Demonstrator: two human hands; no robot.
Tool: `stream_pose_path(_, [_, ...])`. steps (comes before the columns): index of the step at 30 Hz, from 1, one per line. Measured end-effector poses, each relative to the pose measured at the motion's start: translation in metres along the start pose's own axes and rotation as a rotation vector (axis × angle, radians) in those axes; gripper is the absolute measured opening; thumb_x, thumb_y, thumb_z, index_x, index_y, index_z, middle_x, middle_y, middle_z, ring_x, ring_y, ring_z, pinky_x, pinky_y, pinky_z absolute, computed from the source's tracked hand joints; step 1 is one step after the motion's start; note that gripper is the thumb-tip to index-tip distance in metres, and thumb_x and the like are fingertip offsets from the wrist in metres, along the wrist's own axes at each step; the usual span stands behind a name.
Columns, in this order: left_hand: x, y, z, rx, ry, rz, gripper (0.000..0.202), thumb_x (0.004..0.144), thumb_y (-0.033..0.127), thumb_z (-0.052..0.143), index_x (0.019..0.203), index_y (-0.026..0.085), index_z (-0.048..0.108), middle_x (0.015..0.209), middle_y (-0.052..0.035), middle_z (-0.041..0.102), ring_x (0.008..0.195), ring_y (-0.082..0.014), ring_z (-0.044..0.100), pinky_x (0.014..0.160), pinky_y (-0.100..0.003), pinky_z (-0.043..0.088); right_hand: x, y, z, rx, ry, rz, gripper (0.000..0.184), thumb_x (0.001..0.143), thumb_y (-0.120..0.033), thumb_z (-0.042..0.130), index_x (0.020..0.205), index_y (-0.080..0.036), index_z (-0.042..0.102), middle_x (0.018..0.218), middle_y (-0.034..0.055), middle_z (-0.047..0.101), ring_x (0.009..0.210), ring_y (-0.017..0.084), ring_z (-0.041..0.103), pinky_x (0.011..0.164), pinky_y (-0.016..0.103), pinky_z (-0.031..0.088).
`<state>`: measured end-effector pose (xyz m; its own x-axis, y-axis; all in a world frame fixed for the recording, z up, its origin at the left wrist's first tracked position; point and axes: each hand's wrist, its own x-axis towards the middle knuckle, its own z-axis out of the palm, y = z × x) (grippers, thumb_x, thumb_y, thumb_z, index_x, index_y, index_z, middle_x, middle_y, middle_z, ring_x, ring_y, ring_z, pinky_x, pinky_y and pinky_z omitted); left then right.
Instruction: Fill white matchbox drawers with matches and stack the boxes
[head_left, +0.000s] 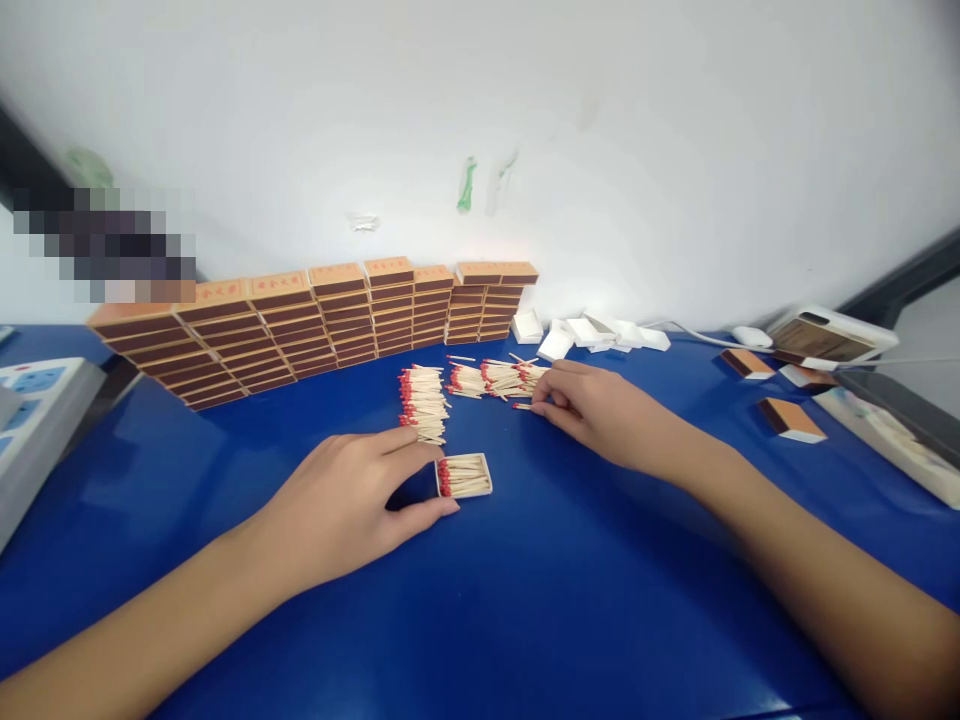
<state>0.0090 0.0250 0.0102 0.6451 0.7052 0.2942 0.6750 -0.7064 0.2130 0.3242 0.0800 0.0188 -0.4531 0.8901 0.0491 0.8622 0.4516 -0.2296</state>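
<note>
A small white matchbox tray point(465, 476) lies on the blue table, filled with matches whose red heads point left. My left hand point(360, 490) holds its left end, with the index finger at the far corner and the thumb along the near side. Farther right, my right hand point(592, 405) has its fingertips pinched on a match point(523, 406), its red head sticking out to the left. Just beyond that hand are heaps of loose matches point(499, 378). Another stack of matches point(424, 400) lies behind the tray, partly hidden at its near end by my left hand.
Stacked closed matchboxes point(337, 315) form a long wall along the back left. White empty trays point(592, 332) pile up against the wall. Matchbox sleeves point(793, 420), a white cable and a white box point(832, 335) sit at right. A white-and-blue stack point(45, 420) stands at left.
</note>
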Motion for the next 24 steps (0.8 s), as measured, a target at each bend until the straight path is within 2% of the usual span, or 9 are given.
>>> stream_pose_path(4, [0.0, -0.001, 0.002, 0.003, 0.01, 0.012, 0.029, 0.097, 0.043, 0.075, 0.114, 0.02, 0.076, 0.091, 0.0007, 0.074, 0.064, -0.0137, 0.065, 0.059, -0.029, 0.048, -0.003, -0.009, 0.003, 0.014, 0.035, -0.087, 0.015, 0.105, -0.022, 0.053, 0.096, -0.02, 0.065, 0.098, 0.0075, 0.066, 0.08, 0.02, 0.061, 0.071, 0.031, 0.042])
stream_pose_path(9, [0.0, -0.001, 0.002, -0.019, 0.005, 0.008, 0.028, 0.096, 0.041, 0.076, 0.117, 0.021, 0.075, 0.094, 0.0009, 0.075, 0.063, -0.0131, 0.064, 0.061, -0.029, 0.049, -0.011, -0.046, 0.003, 0.093, 0.087, -0.208, 0.012, 0.107, -0.023, 0.056, 0.1, -0.021, 0.066, 0.098, 0.0058, 0.068, 0.081, 0.019, 0.064, 0.071, 0.03, 0.045])
stream_pose_path(14, [0.001, 0.001, 0.003, -0.035, -0.001, 0.009, 0.027, 0.097, 0.041, 0.075, 0.115, 0.02, 0.074, 0.088, 0.0014, 0.072, 0.063, -0.0135, 0.063, 0.06, -0.028, 0.048, -0.017, -0.077, 0.014, 0.051, 0.095, -0.265, 0.011, 0.106, -0.019, 0.057, 0.104, -0.016, 0.068, 0.101, 0.0064, 0.07, 0.072, 0.016, 0.065, 0.062, 0.029, 0.044])
stream_pose_path(19, [0.0, 0.001, 0.005, -0.027, 0.003, 0.007, 0.026, 0.098, 0.045, 0.073, 0.109, 0.021, 0.075, 0.087, 0.0008, 0.071, 0.064, -0.0136, 0.063, 0.06, -0.028, 0.047, -0.019, -0.084, 0.02, -0.017, 0.067, -0.274, 0.015, 0.106, -0.019, 0.056, 0.102, -0.014, 0.07, 0.099, 0.0065, 0.07, 0.068, 0.016, 0.065, 0.058, 0.031, 0.043])
stream_pose_path(24, [0.0, 0.001, 0.004, -0.035, 0.002, 0.003, 0.026, 0.098, 0.044, 0.074, 0.11, 0.021, 0.075, 0.086, 0.001, 0.07, 0.064, -0.0136, 0.062, 0.06, -0.027, 0.046, -0.018, -0.084, 0.018, 0.007, 0.047, -0.229, 0.014, 0.106, -0.02, 0.057, 0.105, -0.015, 0.07, 0.101, 0.0063, 0.07, 0.076, 0.019, 0.069, 0.064, 0.032, 0.048])
